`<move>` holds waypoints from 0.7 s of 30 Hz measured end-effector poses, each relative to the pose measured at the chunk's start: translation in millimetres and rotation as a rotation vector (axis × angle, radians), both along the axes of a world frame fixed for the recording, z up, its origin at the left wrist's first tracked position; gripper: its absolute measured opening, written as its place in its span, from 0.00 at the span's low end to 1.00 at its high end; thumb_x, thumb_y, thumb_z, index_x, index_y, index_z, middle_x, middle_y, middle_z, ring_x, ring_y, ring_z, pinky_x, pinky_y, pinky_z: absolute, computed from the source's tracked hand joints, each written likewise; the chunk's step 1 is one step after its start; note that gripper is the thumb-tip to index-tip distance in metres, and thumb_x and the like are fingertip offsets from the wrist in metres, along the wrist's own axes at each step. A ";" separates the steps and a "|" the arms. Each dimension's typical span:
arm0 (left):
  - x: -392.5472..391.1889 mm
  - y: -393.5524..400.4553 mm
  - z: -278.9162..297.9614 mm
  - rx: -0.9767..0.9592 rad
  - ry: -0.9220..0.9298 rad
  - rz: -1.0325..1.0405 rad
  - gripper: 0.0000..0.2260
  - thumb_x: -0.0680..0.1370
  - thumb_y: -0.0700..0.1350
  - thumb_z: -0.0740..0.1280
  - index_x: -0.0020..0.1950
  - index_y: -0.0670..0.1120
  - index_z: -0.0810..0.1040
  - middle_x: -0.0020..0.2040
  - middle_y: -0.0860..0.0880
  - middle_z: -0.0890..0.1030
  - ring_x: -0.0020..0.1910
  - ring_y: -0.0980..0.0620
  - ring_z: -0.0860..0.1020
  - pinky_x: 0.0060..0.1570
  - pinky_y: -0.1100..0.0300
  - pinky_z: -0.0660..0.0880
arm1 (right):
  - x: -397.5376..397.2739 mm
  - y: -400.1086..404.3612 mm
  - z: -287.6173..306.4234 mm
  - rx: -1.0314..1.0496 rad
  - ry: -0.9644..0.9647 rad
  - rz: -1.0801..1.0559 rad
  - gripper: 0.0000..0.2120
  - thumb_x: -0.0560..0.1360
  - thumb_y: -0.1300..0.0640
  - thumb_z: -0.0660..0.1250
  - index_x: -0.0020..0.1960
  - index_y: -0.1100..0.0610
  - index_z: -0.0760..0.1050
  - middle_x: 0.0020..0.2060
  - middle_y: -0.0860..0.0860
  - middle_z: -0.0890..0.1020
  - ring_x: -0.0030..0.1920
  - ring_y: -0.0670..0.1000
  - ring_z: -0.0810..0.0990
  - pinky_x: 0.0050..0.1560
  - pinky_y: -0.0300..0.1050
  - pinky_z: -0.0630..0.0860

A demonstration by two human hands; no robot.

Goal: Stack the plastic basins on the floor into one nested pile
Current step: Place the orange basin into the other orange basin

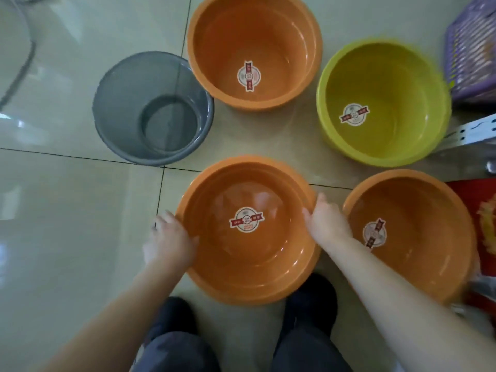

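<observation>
Both hands grip the near orange basin [249,277] on the floor [67,210]: left hand [169,240] and right hand [326,220] each curled over opposite rims. Best lifted level, then lowered squarely into the far orange basin [255,30] or its right neighbour [418,267]. The round sticker [246,219] has red banners, its writing too small to read.

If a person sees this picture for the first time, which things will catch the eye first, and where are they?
First, the near orange basin at bottom centre, gripped at its rim by the left hand and the right hand. Next, the yellow-green basin at upper right, the only one of that colour, between two more orange basins, one at top centre and one at lower right. A grey bucket stands at the left.
</observation>
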State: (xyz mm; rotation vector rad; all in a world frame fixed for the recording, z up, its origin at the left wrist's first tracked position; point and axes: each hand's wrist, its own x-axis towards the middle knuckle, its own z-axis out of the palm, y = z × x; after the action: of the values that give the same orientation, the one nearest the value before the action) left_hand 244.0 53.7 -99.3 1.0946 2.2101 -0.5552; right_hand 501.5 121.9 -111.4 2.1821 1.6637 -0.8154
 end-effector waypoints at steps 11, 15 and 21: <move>221.1 110.8 105.6 0.396 -0.217 -0.914 0.41 0.66 0.68 0.62 0.72 0.47 0.60 0.72 0.42 0.63 0.71 0.40 0.59 0.70 0.41 0.55 | 187.0 -76.0 149.2 0.176 -0.261 -0.407 0.37 0.63 0.43 0.76 0.62 0.65 0.70 0.59 0.63 0.77 0.60 0.63 0.74 0.58 0.59 0.75; 281.1 118.3 70.5 0.326 -0.138 -0.966 0.40 0.66 0.65 0.65 0.70 0.42 0.61 0.68 0.41 0.67 0.67 0.40 0.63 0.67 0.42 0.60 | 233.8 -86.7 108.2 0.074 -0.289 -0.500 0.42 0.63 0.42 0.75 0.67 0.65 0.66 0.65 0.63 0.73 0.66 0.62 0.70 0.62 0.59 0.72; 313.0 105.9 -21.0 0.179 -0.137 -0.755 0.37 0.72 0.58 0.67 0.70 0.38 0.56 0.57 0.42 0.77 0.53 0.43 0.78 0.41 0.53 0.74 | 264.6 -98.8 13.2 -0.093 -0.185 -0.848 0.29 0.68 0.43 0.72 0.57 0.62 0.69 0.48 0.58 0.80 0.48 0.60 0.80 0.45 0.54 0.79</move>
State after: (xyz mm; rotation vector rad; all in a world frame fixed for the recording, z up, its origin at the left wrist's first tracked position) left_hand 557.0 159.7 -120.3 2.0117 1.7021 -0.5640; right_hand 766.1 23.0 -98.3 2.7837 0.5525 -0.8040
